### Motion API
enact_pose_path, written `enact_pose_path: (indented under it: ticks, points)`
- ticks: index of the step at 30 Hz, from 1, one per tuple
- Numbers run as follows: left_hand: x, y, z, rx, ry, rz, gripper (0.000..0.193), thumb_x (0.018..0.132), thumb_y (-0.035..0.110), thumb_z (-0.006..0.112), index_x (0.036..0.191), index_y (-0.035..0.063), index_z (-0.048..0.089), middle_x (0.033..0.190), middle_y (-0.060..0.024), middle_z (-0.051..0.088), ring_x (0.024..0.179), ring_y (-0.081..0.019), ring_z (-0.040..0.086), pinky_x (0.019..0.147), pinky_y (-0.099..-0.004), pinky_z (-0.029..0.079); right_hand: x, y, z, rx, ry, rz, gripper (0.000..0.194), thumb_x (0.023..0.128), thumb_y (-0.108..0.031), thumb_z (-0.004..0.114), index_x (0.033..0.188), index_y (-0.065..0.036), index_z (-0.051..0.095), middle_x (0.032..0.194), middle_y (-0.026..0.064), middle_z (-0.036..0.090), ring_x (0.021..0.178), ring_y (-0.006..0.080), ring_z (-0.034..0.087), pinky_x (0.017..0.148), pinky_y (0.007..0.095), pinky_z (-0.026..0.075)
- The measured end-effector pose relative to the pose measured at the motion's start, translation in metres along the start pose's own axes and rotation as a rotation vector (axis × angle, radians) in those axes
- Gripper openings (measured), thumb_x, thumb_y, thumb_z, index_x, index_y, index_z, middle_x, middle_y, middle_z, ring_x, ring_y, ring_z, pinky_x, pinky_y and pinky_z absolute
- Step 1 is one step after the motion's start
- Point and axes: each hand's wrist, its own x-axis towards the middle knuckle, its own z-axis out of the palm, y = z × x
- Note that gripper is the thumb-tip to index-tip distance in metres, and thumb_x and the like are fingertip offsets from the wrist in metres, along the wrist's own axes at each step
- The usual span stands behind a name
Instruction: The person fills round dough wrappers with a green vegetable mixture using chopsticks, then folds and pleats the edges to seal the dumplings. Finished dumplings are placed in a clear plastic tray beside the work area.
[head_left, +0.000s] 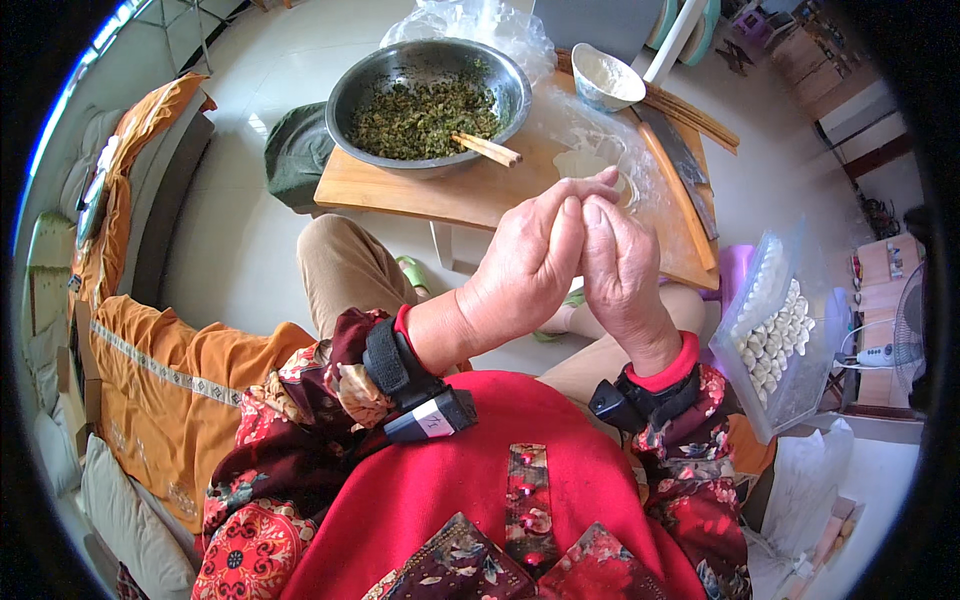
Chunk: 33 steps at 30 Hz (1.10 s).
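My left hand (521, 244) and my right hand (624, 274) meet above the near edge of a wooden board (420, 191). Their thumbs lie side by side and the fingers curl inward; whatever is between them is hidden. Behind the fingertips, a thin round dough wrapper (577, 163) lies on the floured board. A steel bowl (340, 131) of chopped green filling (424, 112) stands at the board's left, with wooden chopsticks (491, 150) leaning out of it. To the right lie a wooden rolling pin (677, 196) and a cleaver (671, 142).
A white bowl of flour (609, 81) stands at the back beside a bundle of wooden sticks (694, 116). Right of my knee, a clear plastic container (806, 390) holds several rows of dumplings (772, 345). A clear plastic bag (480, 26) lies behind the steel bowl.
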Motion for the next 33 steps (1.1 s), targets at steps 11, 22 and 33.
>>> enact_pose_path:
  ticks: [11, 22, 33]
  points:
    - [-0.005, -0.01, -0.013, -0.481, -0.067, -0.515, 0.075, 0.096, 0.059, 0.017, 0.127, -0.0034, 0.046, 0.073, -0.0052, 0.057, 0.056, -0.0094, 0.05, 0.052, -0.0218, 0.041, 0.006, 0.016, 0.006, 0.599, -0.173, 0.591, 0.059, 0.098, -0.052, 0.029, 0.092, -0.002, 0.061, 0.066, 0.008, 0.062, 0.053, 0.0142, 0.06, 0.048, 0.0234, 0.044]
    - [-0.007, -0.009, -0.01, -0.479, -0.061, -0.516, 0.077, 0.095, 0.061, 0.017, 0.128, -0.0029, 0.047, 0.07, -0.0053, 0.057, 0.054, -0.01, 0.051, 0.051, -0.0228, 0.043, 0.001, 0.018, 0.003, 0.716, -0.202, 0.664, 0.061, 0.097, -0.054, 0.028, 0.102, 0.0, 0.056, 0.07, 0.0106, 0.061, 0.055, 0.0158, 0.06, 0.052, 0.0259, 0.05]
    - [0.002, -0.006, -0.022, -0.36, -0.104, -0.497, 0.075, 0.096, 0.058, 0.025, 0.133, -0.0055, 0.039, 0.073, -0.0068, 0.061, 0.065, -0.012, 0.057, 0.059, -0.0236, 0.043, -0.008, 0.024, 0.005, 0.729, -0.198, 0.697, 0.051, 0.095, -0.045, 0.039, 0.092, 0.002, 0.057, 0.068, 0.011, 0.062, 0.052, 0.0154, 0.059, 0.048, 0.0257, 0.049]
